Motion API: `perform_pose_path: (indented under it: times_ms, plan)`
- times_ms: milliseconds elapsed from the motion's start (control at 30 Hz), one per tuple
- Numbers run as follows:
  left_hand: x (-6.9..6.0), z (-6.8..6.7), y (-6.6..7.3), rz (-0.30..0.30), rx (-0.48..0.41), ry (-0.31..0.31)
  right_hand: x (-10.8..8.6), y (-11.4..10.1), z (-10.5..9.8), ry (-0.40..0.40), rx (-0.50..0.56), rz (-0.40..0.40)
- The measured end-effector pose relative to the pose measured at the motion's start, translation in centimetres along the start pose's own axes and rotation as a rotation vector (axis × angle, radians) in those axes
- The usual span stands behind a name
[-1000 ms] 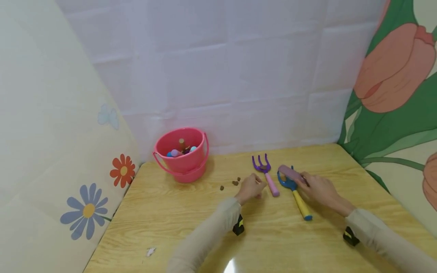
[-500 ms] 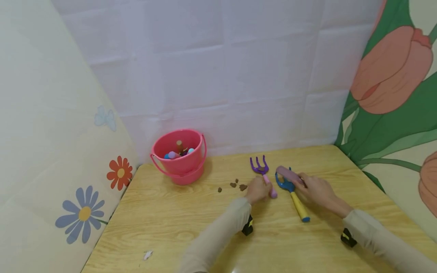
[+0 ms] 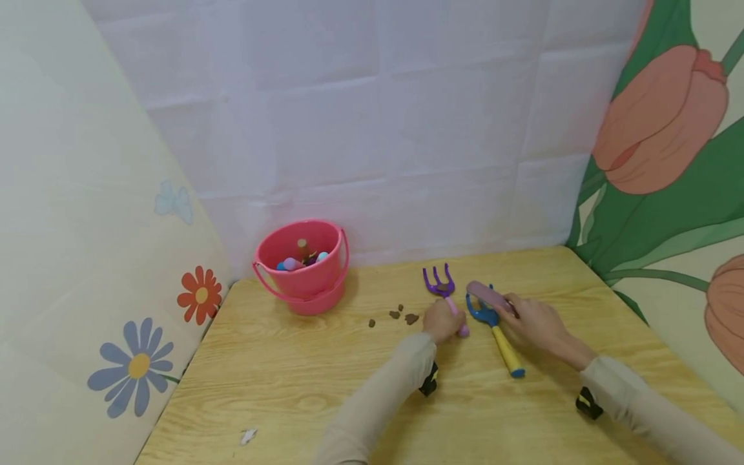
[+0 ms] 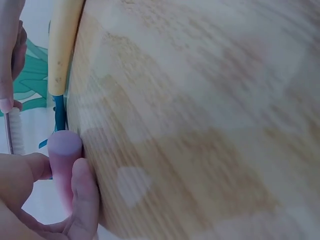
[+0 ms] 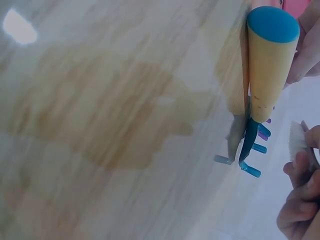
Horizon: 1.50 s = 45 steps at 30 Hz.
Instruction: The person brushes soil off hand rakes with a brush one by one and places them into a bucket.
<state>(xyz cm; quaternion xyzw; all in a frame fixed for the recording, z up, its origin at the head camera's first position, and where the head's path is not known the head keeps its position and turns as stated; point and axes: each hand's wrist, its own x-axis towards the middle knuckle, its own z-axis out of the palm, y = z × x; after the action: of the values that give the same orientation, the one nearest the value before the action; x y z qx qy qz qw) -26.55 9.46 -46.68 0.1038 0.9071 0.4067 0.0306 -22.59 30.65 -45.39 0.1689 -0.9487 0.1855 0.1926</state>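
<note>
My left hand (image 3: 440,321) grips the pink handle of a small garden fork with a purple head (image 3: 434,290). In the left wrist view, thumb and fingers close around that pink handle (image 4: 64,155) near its end. A brown lump lies on the fork's head. My right hand (image 3: 537,325) holds a brush (image 3: 487,296) with a mauve back above a second hand fork. White bristles (image 5: 298,142) of the brush show in the right wrist view. This second fork, with a blue head and yellow handle (image 3: 507,352), lies on the table under the right hand.
Several brown crumbs (image 3: 411,318) lie left of my left hand. A pink bucket (image 3: 308,282) with its handle down stands at the back left, holding several tools. A white scrap (image 3: 248,436) lies on the wooden table (image 3: 279,368) near the front. A white cloth wall closes the back.
My left hand has moved right from beside the crumbs onto the pink handle and taken hold of it. The right hand keeps the brush in nearly the same place.
</note>
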Motion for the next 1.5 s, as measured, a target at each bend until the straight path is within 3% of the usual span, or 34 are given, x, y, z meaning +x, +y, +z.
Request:
perform_pose_path:
  times_ms: [200,567,800,900,1067,1333,1500]
  plan:
    - [-0.1,-0.5,0.0,0.029,0.017,0.006,0.3,-0.2,0.0,-0.004,-0.006,0.011]
    - [0.3,-0.7,-0.7,-0.060,-0.049,-0.032,0.3,-0.7,0.0,-0.028,-0.005,0.010]
    - [0.4,-1.2,-1.3,0.012,0.064,-0.033,0.5,-0.9,0.1,-0.026,-0.011,0.016]
    - [0.2,-1.5,-1.4,0.011,0.082,-0.029,0.6,-1.0,0.2,-0.023,-0.018,0.006]
    - [-0.2,-2.0,-1.4,-0.024,0.068,-0.019,0.6,-1.2,0.3,-0.020,-0.023,-0.005]
    - [-0.5,-2.0,-1.9,-0.151,-0.055,0.011,0.5,-1.5,0.1,-0.048,-0.018,0.009]
    - [-0.7,-2.2,-2.2,-0.155,-0.035,0.046,0.7,-1.8,0.1,-0.054,-0.014,0.001]
